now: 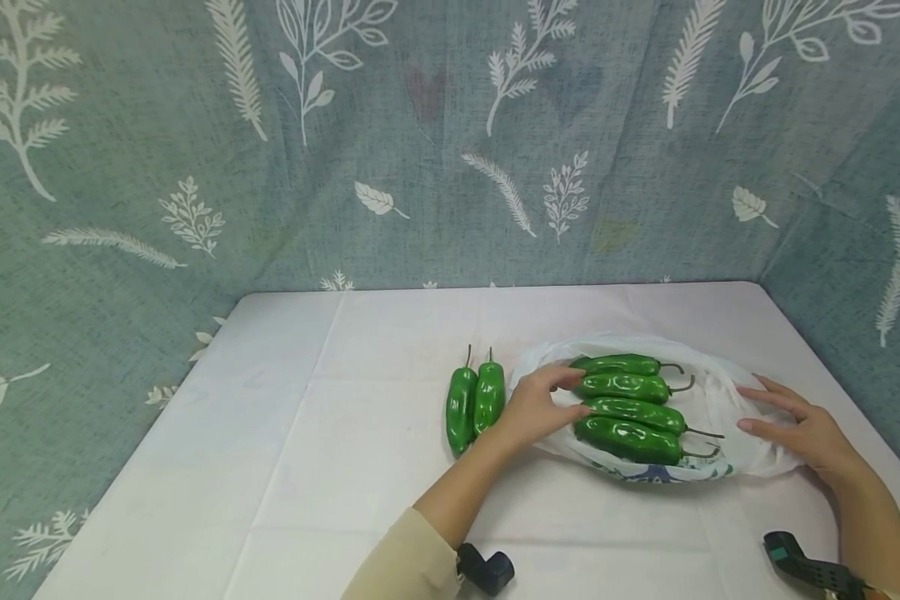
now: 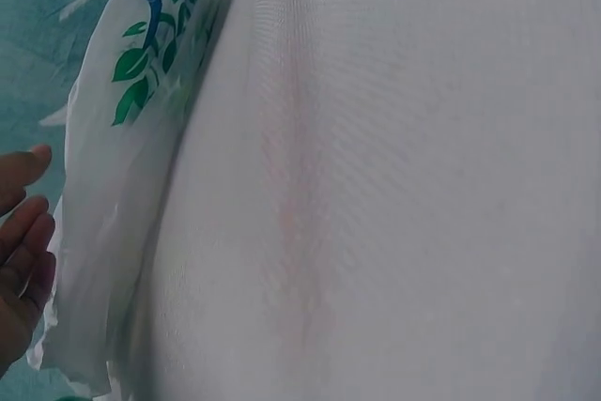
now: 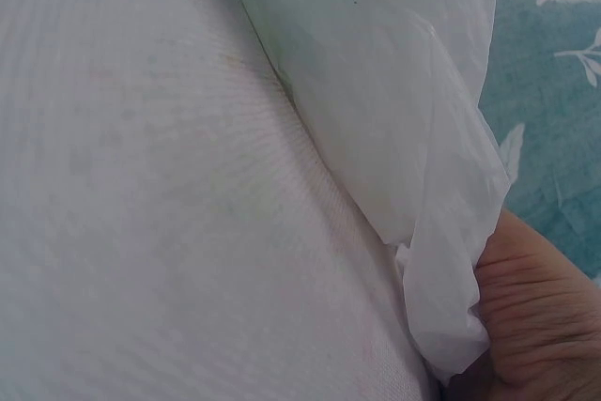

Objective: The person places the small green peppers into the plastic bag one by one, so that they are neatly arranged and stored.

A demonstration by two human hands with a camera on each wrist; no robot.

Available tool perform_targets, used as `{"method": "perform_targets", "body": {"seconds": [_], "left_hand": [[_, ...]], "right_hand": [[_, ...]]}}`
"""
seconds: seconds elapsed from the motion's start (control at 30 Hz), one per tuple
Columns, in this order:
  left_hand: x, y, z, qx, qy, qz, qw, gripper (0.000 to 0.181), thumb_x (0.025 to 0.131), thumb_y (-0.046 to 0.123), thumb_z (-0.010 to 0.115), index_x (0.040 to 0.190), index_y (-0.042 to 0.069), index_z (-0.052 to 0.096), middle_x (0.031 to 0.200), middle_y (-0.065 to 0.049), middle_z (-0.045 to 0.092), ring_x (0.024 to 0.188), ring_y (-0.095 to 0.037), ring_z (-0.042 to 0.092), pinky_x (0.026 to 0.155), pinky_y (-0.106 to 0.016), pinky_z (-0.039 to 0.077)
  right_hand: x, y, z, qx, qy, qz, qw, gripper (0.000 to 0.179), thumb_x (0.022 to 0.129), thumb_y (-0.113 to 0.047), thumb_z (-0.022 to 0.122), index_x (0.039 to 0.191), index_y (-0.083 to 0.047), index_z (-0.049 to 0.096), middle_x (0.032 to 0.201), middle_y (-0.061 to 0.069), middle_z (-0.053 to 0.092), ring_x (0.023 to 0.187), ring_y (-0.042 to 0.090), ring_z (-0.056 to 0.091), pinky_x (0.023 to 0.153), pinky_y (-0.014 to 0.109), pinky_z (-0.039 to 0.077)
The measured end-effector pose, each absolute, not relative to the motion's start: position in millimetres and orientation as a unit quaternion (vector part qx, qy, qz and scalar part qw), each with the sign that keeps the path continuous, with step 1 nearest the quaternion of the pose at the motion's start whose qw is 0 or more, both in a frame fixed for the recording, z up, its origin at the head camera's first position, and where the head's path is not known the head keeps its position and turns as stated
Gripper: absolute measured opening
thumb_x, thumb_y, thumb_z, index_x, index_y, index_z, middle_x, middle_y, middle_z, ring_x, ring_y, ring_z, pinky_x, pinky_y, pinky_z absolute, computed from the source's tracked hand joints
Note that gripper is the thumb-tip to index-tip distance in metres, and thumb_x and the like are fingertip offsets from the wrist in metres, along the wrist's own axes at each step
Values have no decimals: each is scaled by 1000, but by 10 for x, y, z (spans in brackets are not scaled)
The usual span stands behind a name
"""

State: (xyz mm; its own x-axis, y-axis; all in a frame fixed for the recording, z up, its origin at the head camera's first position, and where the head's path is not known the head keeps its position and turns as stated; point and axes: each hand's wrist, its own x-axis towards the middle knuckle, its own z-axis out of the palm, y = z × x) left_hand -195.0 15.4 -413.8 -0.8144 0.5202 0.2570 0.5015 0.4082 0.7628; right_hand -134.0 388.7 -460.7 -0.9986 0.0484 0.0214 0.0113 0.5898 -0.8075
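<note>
Several glossy green chili peppers (image 1: pixel 630 442) lie side by side on a white plastic bag (image 1: pixel 757 457), stems pointing right. At their left ends is my left hand (image 1: pixel 540 404), thumb and fingers apart; whether the fingertips touch the peppers I cannot tell. My right hand (image 1: pixel 810 433) spreads its fingers at the bag's right end, beside the stems. Two more green peppers, one (image 1: pixel 461 408) next to the other (image 1: pixel 489 396), lie left of the bag with stems pointing away. In the left wrist view the bag's side (image 2: pixel 103 185) shows a blue and green print.
A white cloth (image 1: pixel 360 483) covers the table. Behind and at both sides hangs a blue-green curtain (image 1: pixel 435 208) with white leaf patterns. Black wrist devices show near the left forearm (image 1: pixel 487 571) and the right forearm (image 1: pixel 810 571).
</note>
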Motion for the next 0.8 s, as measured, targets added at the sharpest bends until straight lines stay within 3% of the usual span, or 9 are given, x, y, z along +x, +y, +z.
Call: {"method": "perform_targets", "body": {"seconds": [0.33,0.67,0.8], "left_hand": [[-1946,36,-4115,298,831,469,-22,53,78,16,77,127,7,59,119,-4,63,106,-15,60,95,-24,45],[-1907,-139,-4080,259,827,497,-52,55,76,12,78,127,5,58,120,-8,61,109,-20,58,95,-32,46],[-1890,-237,-4084,250,828,497,-73,56,76,13,78,127,5,57,121,-6,60,108,-21,58,94,-32,47]], "right_hand": [[-1334,3893,-4607,-15,-891,453,21,59,88,-27,67,141,-12,45,149,-28,8,139,48,-5,104,71,-1],[-1337,3895,-4609,-10,-892,451,29,58,88,-26,68,140,-10,46,136,-40,15,139,49,-3,103,72,0],[-1339,3889,-4604,-13,-893,449,27,59,87,-27,68,139,-10,46,137,-40,14,139,49,-3,103,72,1]]}}
